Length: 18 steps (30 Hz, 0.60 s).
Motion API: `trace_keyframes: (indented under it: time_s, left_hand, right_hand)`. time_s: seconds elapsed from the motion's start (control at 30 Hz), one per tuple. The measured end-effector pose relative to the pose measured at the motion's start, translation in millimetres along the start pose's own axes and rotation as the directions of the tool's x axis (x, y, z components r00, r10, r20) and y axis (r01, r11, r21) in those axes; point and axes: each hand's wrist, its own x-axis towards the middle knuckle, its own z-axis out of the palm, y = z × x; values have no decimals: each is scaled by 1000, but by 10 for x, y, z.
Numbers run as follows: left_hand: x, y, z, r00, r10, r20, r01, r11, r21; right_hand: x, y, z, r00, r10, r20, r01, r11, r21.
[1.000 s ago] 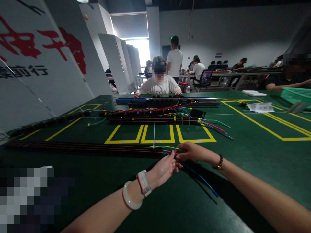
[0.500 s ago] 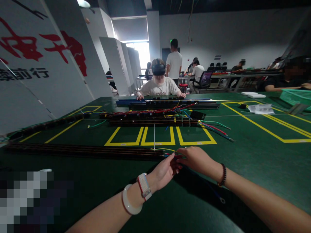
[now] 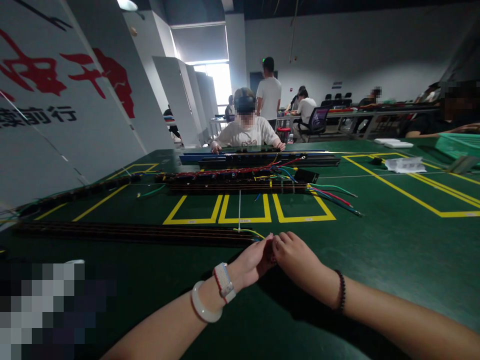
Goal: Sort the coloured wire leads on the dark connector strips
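My left hand (image 3: 252,261) and my right hand (image 3: 296,261) meet fingertip to fingertip at the right end of a long dark rail (image 3: 135,233) that lies across the green table (image 3: 393,250). Both hands have their fingers curled and pinched together over the coloured wire ends (image 3: 250,232) that come out of the rail; a yellow and a blue wire show just beyond my left fingers. What exactly each pinch holds is hidden by the fingers. A white bangle and a watch sit on my left wrist, a dark bead bracelet on my right.
Yellow taped boxes (image 3: 243,210) mark the table beyond the rail. Further back lie more dark rails with red, blue and green wires (image 3: 255,180). A person in a white shirt (image 3: 245,131) works at the far edge. White panels stand at left; other people sit behind.
My right hand has drawn back toward me and to the left, closing against my left hand. The blue wire that lay on the table under my right forearm is no longer in sight.
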Motion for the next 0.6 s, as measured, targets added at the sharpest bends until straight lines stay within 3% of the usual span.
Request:
trace_keyframes:
  time_s: [0.17, 0.27, 0.37, 0.43, 0.5, 0.57, 0.6]
  left_hand:
    - [37, -19, -35, 998, -10, -58, 15, 996, 90]
    - [58, -23, -69, 998, 11, -68, -2, 993, 118]
    - [54, -8, -84, 1000, -9, -10, 11, 990, 138]
    - [34, 9, -78, 999, -31, 39, 25, 987, 161]
    - [0, 28, -56, 998, -41, 54, 31, 984, 178]
    - [-40, 44, -26, 999, -45, 28, 39, 982, 186]
    - [-58, 49, -11, 999, -49, 15, 45, 981, 191]
  right_hand:
    - [-32, 109, -22, 998, 11, -60, -6, 996, 88]
    - [-47, 314, -85, 996, 50, -79, -20, 936, 351]
    - [-33, 578, -89, 988, 154, -5, -123, 810, 573]
    - [-13, 719, -21, 965, 229, 131, -260, 742, 618]
    - [4, 796, 87, 925, 173, 338, -371, 603, 706]
    - [10, 809, 202, 873, -45, 485, -439, 362, 823]
    - [9, 799, 254, 851, -156, 502, -464, 226, 857]
